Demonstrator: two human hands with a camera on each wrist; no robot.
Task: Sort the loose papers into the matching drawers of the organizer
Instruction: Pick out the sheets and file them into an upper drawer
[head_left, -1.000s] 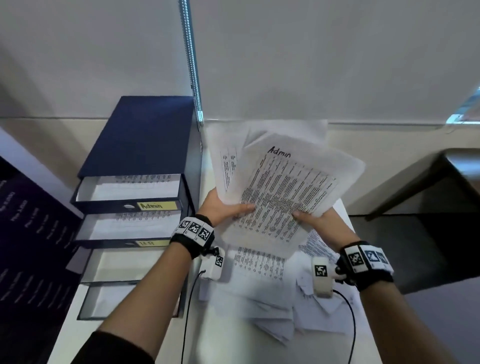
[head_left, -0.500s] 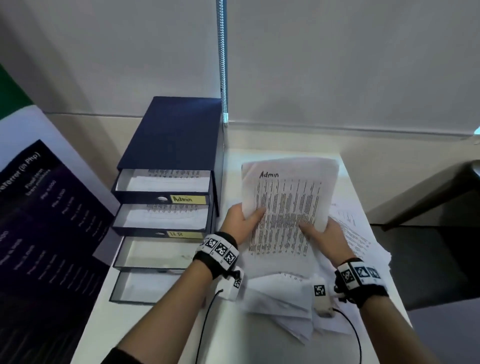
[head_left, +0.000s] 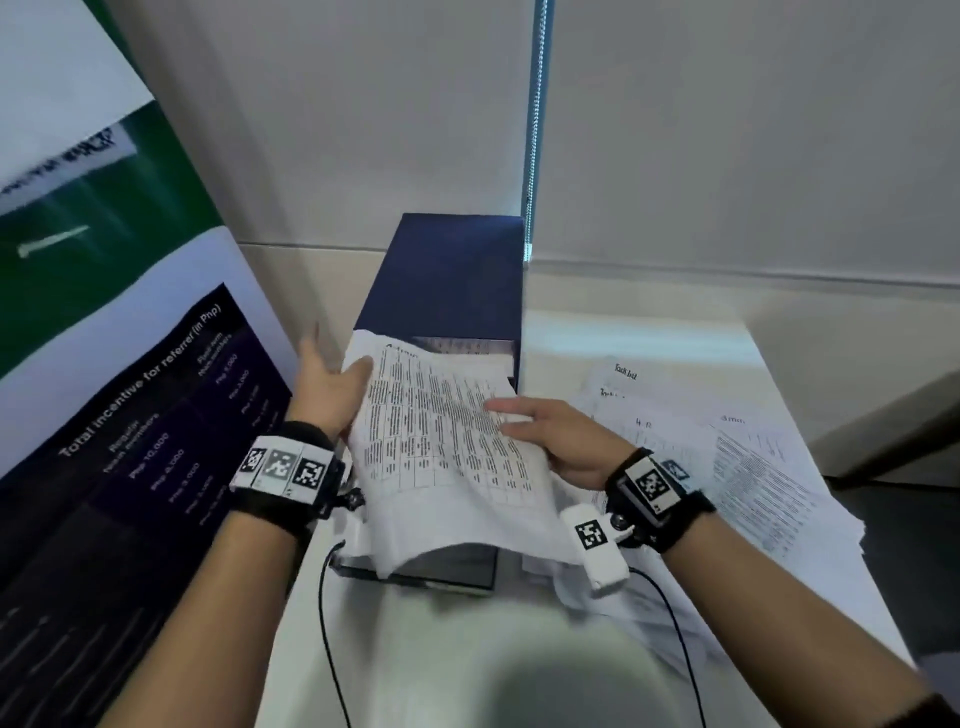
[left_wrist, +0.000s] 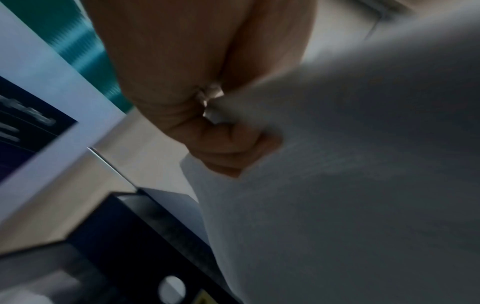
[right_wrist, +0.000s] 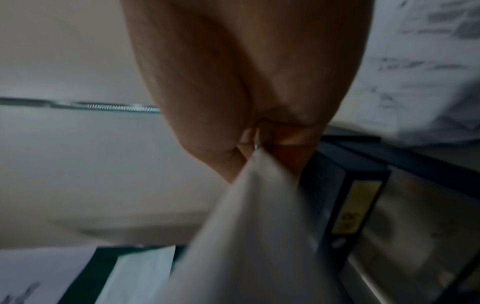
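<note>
A printed Admin sheet (head_left: 441, 447) lies tilted over the open drawers of the dark blue organizer (head_left: 447, 275), its far edge at the top drawer (head_left: 467, 345). My left hand (head_left: 332, 389) holds the sheet's left edge, thumb on top; in the left wrist view a curled finger of the left hand (left_wrist: 228, 152) shows under the sheet (left_wrist: 337, 185). My right hand (head_left: 545, 431) has fingers spread on the sheet's right side; in the right wrist view the right hand (right_wrist: 259, 144) pinches the sheet (right_wrist: 246, 236). A yellow drawer label (right_wrist: 355, 205) shows beside it. The middle drawers are hidden.
A loose pile of papers (head_left: 727, 467) covers the right of the white table (head_left: 649, 332). A large printed banner (head_left: 130, 374) stands close on the left of the organizer. A blind chain (head_left: 535, 130) hangs behind it. Wrist camera cables (head_left: 327, 597) trail over the table's front.
Both hands have carried the Admin sheet left, from above the paper pile to over the organizer's drawers, and lowered it flatter. My view has turned left.
</note>
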